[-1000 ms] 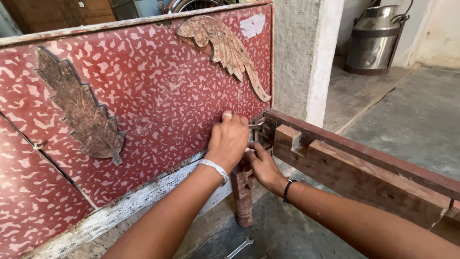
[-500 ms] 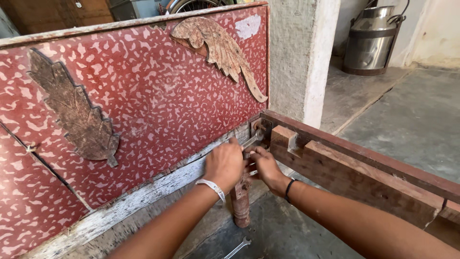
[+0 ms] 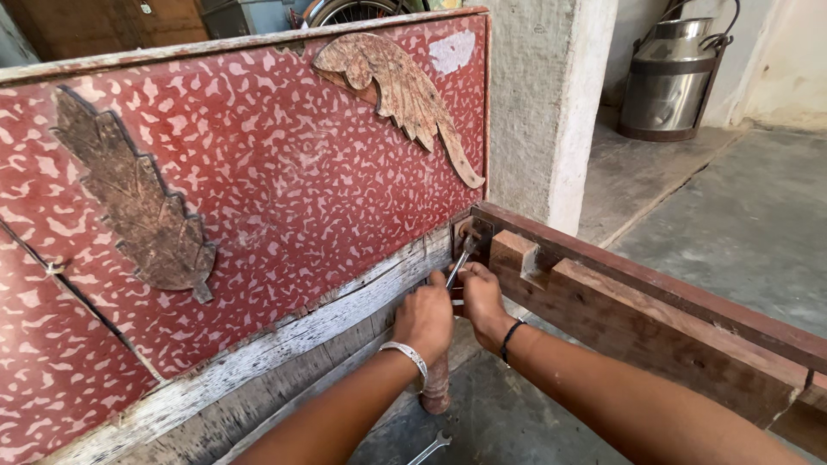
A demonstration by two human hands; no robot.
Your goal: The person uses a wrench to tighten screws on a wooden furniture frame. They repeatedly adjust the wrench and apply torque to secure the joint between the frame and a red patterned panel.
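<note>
Leftmost, a carved wooden leaf (image 3: 138, 202) is fixed on the red speckled headboard panel (image 3: 293, 172), with a carved wing (image 3: 401, 95) higher up towards its right edge. Below, the left hand (image 3: 425, 317) is curled shut round the lower end of a slim wrench (image 3: 459, 263) that slants up to the corner joint. Just beside it, the right hand (image 3: 482, 297) pinches the same wrench. The wooden side rail (image 3: 655, 319) runs off rightward, and a metal milk can (image 3: 672, 77) stands beyond. A second spanner (image 3: 431, 448) lies on the floor.
</note>
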